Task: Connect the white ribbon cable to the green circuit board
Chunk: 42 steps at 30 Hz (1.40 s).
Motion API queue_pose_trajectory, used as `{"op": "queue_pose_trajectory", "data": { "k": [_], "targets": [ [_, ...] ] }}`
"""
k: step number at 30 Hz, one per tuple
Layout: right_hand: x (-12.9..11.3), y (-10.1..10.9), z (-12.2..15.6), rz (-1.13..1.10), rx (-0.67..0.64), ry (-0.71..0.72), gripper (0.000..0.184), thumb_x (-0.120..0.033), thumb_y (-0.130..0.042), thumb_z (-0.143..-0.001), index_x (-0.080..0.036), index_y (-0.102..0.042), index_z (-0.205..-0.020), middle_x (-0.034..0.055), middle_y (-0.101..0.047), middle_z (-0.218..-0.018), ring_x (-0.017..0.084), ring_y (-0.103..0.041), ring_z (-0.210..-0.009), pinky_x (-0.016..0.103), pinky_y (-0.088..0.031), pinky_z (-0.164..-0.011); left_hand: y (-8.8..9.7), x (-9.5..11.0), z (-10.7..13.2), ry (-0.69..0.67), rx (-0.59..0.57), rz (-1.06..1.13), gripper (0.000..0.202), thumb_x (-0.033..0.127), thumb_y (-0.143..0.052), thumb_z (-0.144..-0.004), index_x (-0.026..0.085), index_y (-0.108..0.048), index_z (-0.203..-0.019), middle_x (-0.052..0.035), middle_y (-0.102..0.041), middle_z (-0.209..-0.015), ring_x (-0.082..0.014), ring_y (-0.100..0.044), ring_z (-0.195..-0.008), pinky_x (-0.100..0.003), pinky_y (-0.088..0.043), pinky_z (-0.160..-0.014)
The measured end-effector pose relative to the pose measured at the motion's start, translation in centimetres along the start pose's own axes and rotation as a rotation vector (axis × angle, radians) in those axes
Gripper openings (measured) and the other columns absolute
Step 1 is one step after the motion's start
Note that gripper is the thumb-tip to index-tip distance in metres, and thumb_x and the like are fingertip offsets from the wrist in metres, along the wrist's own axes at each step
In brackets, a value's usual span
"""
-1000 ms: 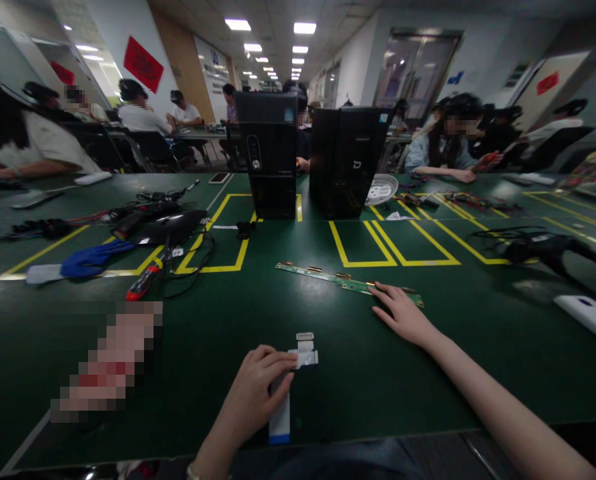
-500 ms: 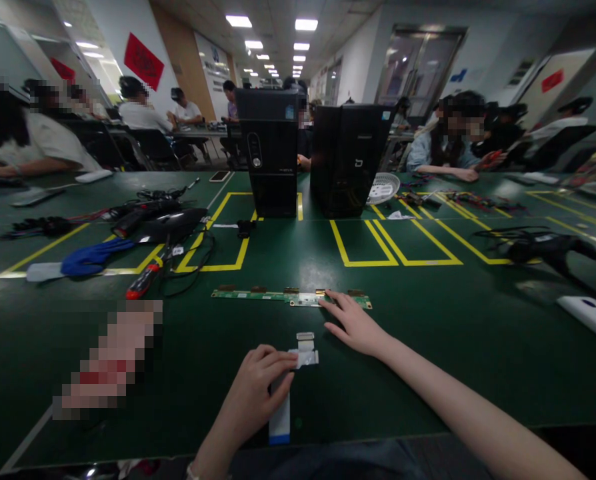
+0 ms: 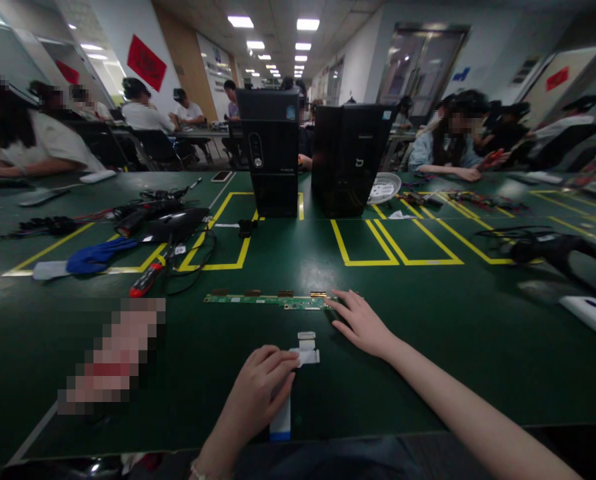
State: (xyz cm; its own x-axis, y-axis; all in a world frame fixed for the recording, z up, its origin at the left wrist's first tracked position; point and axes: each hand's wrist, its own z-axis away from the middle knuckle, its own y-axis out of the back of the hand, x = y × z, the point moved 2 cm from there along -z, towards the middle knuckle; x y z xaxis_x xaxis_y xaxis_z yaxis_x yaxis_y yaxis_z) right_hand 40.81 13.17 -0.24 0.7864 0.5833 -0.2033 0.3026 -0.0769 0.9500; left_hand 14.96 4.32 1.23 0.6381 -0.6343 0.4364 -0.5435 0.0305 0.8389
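Note:
A long narrow green circuit board (image 3: 263,300) lies flat on the green table (image 3: 428,347), running left to right. My right hand (image 3: 361,323) rests on its right end with the fingers stretched out. Nearer to me a white flat ribbon cable (image 3: 284,400) with a blue tip lies on the table, its pale connector end (image 3: 307,350) pointing toward the board. My left hand (image 3: 258,393) lies over the cable, its fingers pressing down on it just behind the connector.
Two black computer towers (image 3: 273,153) (image 3: 351,160) stand at the table's middle, among yellow tape boxes. A red-handled screwdriver (image 3: 145,281), black cables, a blue glove (image 3: 95,253) lie left; a white basket (image 3: 383,188) and a white device (image 3: 591,317) right. Other people sit around.
My right hand has slid the green board leftward and toward me, turning it level, so it now lies just beyond the cable's connector. My left hand has stayed on the cable.

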Motion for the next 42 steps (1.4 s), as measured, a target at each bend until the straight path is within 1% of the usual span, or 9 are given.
{"op": "queue_pose_trajectory", "data": {
  "k": [5,9,13,17,21,28,35,38,42],
  "targets": [
    [0.0,-0.1,-0.1,-0.019,-0.029,0.044,0.049,-0.047,-0.040,-0.096,-0.026,-0.047,-0.140,0.0124,-0.044,-0.143,0.030,-0.041,-0.131,0.056,-0.033,-0.109,-0.8,0.9,-1.5,-0.007,-0.047,-0.024,0.036,0.017,-0.053,-0.091,0.022,-0.057,-0.127,-0.0080,-0.063,-0.124,-0.0253,-0.055,-0.113,-0.046,-0.047,-0.098],
    [0.0,0.0,-0.3,-0.024,-0.053,0.046,0.051,-0.049,-0.040,-0.096,-0.026,-0.047,-0.140,0.0126,-0.043,-0.144,0.030,-0.040,-0.131,0.055,-0.033,-0.109,-1.5,1.2,-2.7,-0.018,-0.095,-0.053,0.039,0.019,-0.058,-0.090,0.021,-0.056,-0.128,-0.0079,-0.061,-0.128,-0.0259,-0.053,-0.118,-0.046,-0.045,-0.101],
    [0.2,0.2,-0.2,-0.035,-0.076,0.057,0.054,-0.052,-0.043,-0.094,-0.027,-0.045,-0.142,0.0128,-0.041,-0.145,0.030,-0.037,-0.134,0.055,-0.032,-0.109,-1.8,1.4,-3.0,-0.035,-0.114,-0.085,0.039,0.020,-0.059,-0.090,0.020,-0.055,-0.129,-0.0085,-0.059,-0.131,-0.0264,-0.050,-0.124,-0.046,-0.042,-0.105],
    [0.3,0.4,-0.1,-0.043,-0.104,0.080,0.056,-0.051,-0.044,-0.094,-0.027,-0.043,-0.144,0.0131,-0.038,-0.148,0.030,-0.035,-0.136,0.055,-0.030,-0.111,-2.0,1.5,-3.1,-0.038,-0.150,-0.109,0.042,0.022,-0.059,-0.091,0.021,-0.053,-0.132,-0.0084,-0.054,-0.139,-0.0271,-0.046,-0.128,-0.047,-0.040,-0.106],
    [0.2,0.7,0.3,-0.043,-0.132,0.111,0.056,-0.051,-0.044,-0.094,-0.026,-0.042,-0.144,0.0120,-0.036,-0.151,0.029,-0.030,-0.140,0.054,-0.027,-0.113,-2.1,1.4,-3.5,-0.044,-0.141,-0.103,0.042,0.023,-0.060,-0.091,0.020,-0.053,-0.132,-0.0089,-0.055,-0.138,-0.0262,-0.048,-0.126,-0.046,-0.041,-0.105],
    [-0.3,0.8,1.4,-0.071,-0.140,0.146,0.055,-0.047,-0.045,-0.095,-0.028,-0.039,-0.146,0.0102,-0.034,-0.153,0.027,-0.028,-0.141,0.053,-0.026,-0.114,-2.4,1.5,-3.5,-0.067,-0.159,-0.090,0.042,0.020,-0.060,-0.089,0.020,-0.053,-0.131,-0.0079,-0.055,-0.138,-0.0254,-0.049,-0.125,-0.045,-0.043,-0.104],
    [-0.4,0.5,1.8,-0.026,-0.092,0.094,0.054,-0.045,-0.041,-0.097,-0.023,-0.039,-0.146,0.0130,-0.030,-0.154,0.027,-0.025,-0.142,0.053,-0.025,-0.115,-2.5,1.7,-3.3,-0.062,-0.154,-0.090,0.043,0.022,-0.060,-0.089,0.020,-0.052,-0.132,-0.0085,-0.054,-0.138,-0.0263,-0.049,-0.125,-0.046,-0.043,-0.105],
    [-0.5,0.4,1.8,-0.039,-0.091,0.107,0.052,-0.044,-0.041,-0.097,-0.024,-0.041,-0.145,0.0123,-0.032,-0.153,0.027,-0.025,-0.142,0.052,-0.025,-0.115,-2.6,1.7,-3.4,-0.060,-0.138,-0.086,0.042,0.022,-0.058,-0.090,0.018,-0.051,-0.132,-0.0098,-0.056,-0.135,-0.0265,-0.051,-0.123,-0.045,-0.043,-0.104],
    [-0.6,0.4,1.6,-0.058,-0.121,0.114,0.050,-0.045,-0.040,-0.097,-0.025,-0.044,-0.143,0.0118,-0.035,-0.151,0.026,-0.029,-0.141,0.050,-0.029,-0.113,-2.9,1.5,-3.5,-0.043,-0.100,-0.088,0.038,0.020,-0.054,-0.093,0.015,-0.052,-0.130,-0.0106,-0.060,-0.131,-0.0249,-0.054,-0.122,-0.043,-0.045,-0.104]
  ]
}}
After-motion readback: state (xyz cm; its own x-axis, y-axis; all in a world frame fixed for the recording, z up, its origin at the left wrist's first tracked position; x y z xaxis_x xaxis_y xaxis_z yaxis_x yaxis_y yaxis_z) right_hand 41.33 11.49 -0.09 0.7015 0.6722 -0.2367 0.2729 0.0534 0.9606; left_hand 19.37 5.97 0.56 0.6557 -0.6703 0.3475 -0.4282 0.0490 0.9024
